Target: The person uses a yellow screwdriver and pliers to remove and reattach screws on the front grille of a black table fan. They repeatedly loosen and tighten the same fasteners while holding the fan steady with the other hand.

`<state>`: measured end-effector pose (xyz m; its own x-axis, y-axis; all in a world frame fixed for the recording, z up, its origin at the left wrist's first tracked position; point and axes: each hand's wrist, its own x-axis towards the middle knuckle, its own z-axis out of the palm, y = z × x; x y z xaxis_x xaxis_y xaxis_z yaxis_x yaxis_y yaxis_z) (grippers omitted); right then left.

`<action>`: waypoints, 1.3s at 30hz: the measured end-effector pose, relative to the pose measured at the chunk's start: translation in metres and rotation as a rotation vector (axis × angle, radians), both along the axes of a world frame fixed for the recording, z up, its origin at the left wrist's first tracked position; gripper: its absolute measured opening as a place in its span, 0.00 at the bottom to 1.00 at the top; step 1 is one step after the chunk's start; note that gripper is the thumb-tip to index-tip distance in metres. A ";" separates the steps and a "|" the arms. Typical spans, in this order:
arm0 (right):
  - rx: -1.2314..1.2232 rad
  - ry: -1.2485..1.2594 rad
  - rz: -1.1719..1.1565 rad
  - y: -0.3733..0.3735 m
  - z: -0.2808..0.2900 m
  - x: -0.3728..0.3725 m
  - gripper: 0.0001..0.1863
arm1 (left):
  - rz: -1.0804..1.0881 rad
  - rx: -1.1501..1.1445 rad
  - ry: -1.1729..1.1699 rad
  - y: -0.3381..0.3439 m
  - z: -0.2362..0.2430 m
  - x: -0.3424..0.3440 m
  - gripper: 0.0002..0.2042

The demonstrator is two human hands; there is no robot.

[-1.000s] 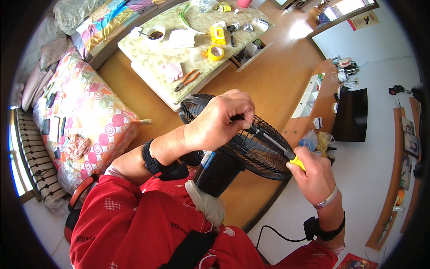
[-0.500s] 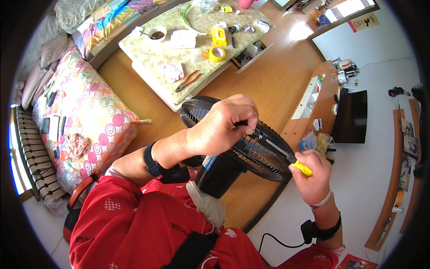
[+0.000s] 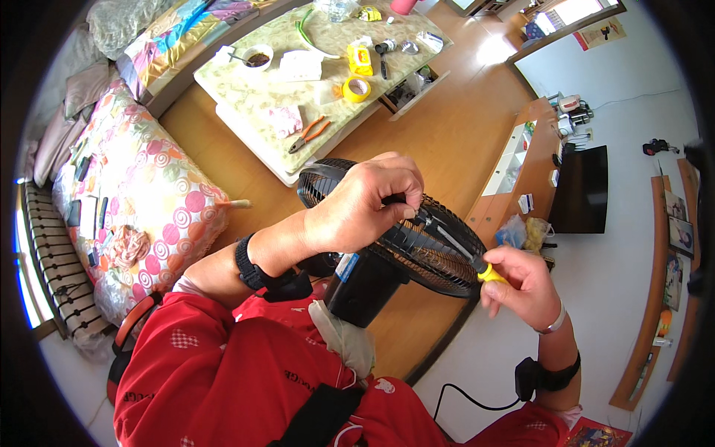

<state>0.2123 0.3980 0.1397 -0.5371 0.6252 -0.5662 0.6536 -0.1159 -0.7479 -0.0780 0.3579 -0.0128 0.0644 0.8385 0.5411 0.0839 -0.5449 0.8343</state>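
Note:
A black electric fan (image 3: pixel 356 287) with a round wire guard (image 3: pixel 439 261) rests tilted against my lap. My left hand (image 3: pixel 366 205) is closed in a pinch at the guard; a dark part shows between thumb and fingers, but I cannot make out what it is. In my right hand (image 3: pixel 525 287) is a screwdriver (image 3: pixel 491 274) with a yellow handle, gripped between thumb and fingers. Its metal shaft lies across the front of the guard and points toward my left fingertips. Its tip is hard to see among the black parts.
Beyond the fan stands a marble-patterned table (image 3: pixel 246 97) with pliers (image 3: pixel 307 135), yellow tape (image 3: pixel 356 89), a bowl (image 3: pixel 258 57) and a yellow packet (image 3: pixel 360 59). A patterned cushion seat (image 3: pixel 160 201) is at left. A low cabinet (image 3: pixel 514 171) and television (image 3: pixel 585 190) stand at right.
My right hand has shifted slightly, its fingers loosening and opening round the screwdriver handle. My left hand keeps its pinch at the guard.

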 end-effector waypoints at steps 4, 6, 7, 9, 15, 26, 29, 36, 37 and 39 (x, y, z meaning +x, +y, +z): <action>0.021 0.071 -0.042 -0.010 -0.019 0.000 0.14 | 0.001 0.008 -0.005 0.000 0.000 0.002 0.09; 0.515 0.011 0.181 -0.015 -0.024 -0.002 0.14 | 0.008 0.004 -0.005 0.000 0.000 0.001 0.09; 0.928 -0.063 0.385 -0.017 -0.024 -0.003 0.14 | 0.016 0.013 0.003 0.000 -0.001 0.000 0.09; 1.391 -0.163 0.622 -0.017 -0.020 -0.007 0.15 | 0.020 0.016 0.004 -0.003 -0.001 0.001 0.09; 1.173 -0.031 0.392 -0.023 -0.020 -0.019 0.17 | 0.041 0.009 0.010 -0.001 -0.002 -0.003 0.09; 1.114 -0.016 0.387 -0.013 -0.022 -0.004 0.12 | 0.024 0.047 0.005 0.002 -0.005 -0.001 0.09; 1.549 -0.098 0.612 -0.009 -0.026 -0.012 0.12 | 0.043 0.044 0.008 0.002 -0.005 0.000 0.09; 1.109 -0.010 0.419 -0.016 -0.025 -0.008 0.20 | 0.033 0.045 -0.018 0.000 -0.004 -0.001 0.09; 1.071 -0.024 0.418 -0.016 -0.024 -0.007 0.20 | 0.032 0.056 -0.016 0.000 -0.004 0.000 0.09; 1.063 -0.023 0.407 -0.016 -0.025 -0.006 0.19 | 0.035 0.081 -0.018 0.002 -0.005 0.001 0.10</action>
